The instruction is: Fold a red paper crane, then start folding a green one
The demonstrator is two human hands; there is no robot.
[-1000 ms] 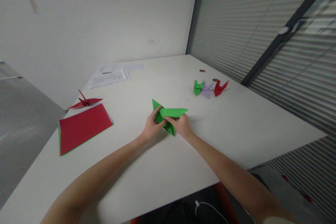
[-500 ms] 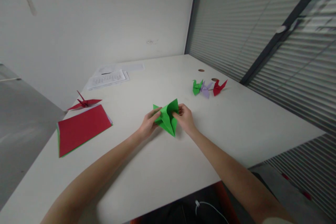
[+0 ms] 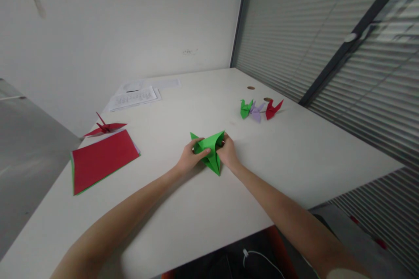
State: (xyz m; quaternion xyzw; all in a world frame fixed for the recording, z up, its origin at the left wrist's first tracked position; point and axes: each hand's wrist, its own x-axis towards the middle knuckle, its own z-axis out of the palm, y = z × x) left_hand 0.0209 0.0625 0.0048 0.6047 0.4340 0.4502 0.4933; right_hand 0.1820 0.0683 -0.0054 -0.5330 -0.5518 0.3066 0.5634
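Note:
Between my hands is a sheet of green origami paper (image 3: 211, 142), partly folded, with one pointed corner toward me and others spread to the sides. My left hand (image 3: 192, 155) grips its left part, the thumb lying across the front face. On the right, my right hand (image 3: 228, 151) pinches the edge near the upper right corner; some of its fingertips are hidden behind and inside the fold. The paper is held just above or against the white table (image 3: 176, 222); I cannot tell which.
To the left lies a stack of coloured paper (image 3: 104, 161), red on top, with a red paper crane (image 3: 105, 128) behind it. Small green (image 3: 245, 109), lilac (image 3: 256, 112) and red cranes (image 3: 273, 110) stand at the back right. Printed sheets (image 3: 134, 98) lie at the back left.
My left thumb has slid rightward across the green paper. The upper right flap has tipped lower and right, and my right hand has shifted slightly down with it.

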